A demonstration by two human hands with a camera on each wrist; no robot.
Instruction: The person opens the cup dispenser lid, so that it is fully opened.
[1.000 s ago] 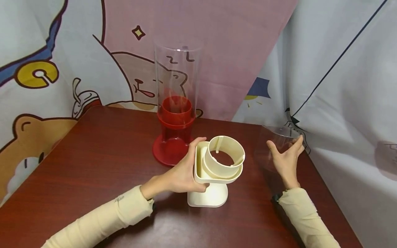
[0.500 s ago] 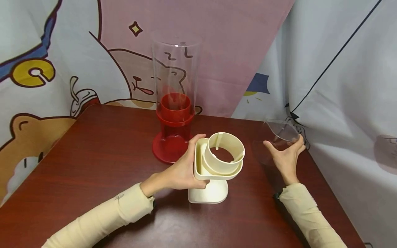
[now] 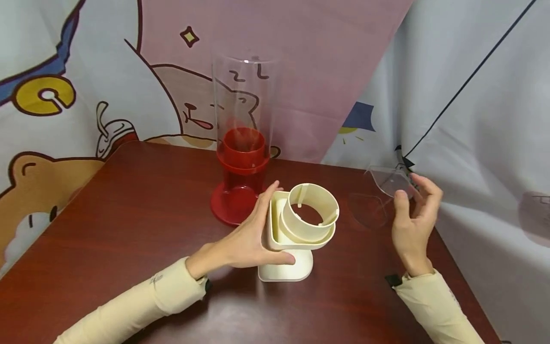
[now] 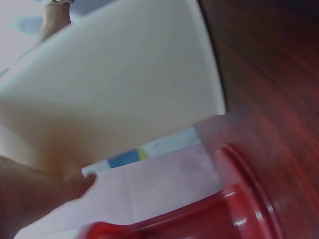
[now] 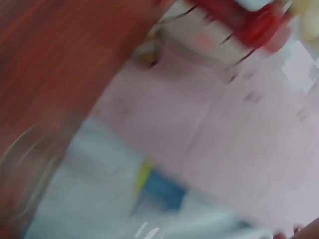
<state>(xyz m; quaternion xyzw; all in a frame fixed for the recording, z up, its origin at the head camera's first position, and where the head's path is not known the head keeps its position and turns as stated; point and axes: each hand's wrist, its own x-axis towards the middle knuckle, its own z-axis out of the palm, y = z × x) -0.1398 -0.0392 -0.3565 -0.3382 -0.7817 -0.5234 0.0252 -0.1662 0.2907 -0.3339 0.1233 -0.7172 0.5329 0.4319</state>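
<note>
A cream plastic stand with a round collar and a squared tray on top stands upright on the table. My left hand lies along its left side, fingers and thumb straightened, thumb in front of the neck. At the right stands a clear plastic container with a faint, see-through outline. My right hand is raised just right of its rim, fingers loosely bent and holding nothing. The left wrist view shows the cream wall close up, with blurred fingers beside it.
Behind the cream stand is a red stand carrying a tall clear tube. The brown table ends at a printed curtain at the back and a pale curtain at the right.
My right hand has let go of the clear container and moved right, away from it. The left hand's fingers have straightened against the cream stand, which stays in place.
</note>
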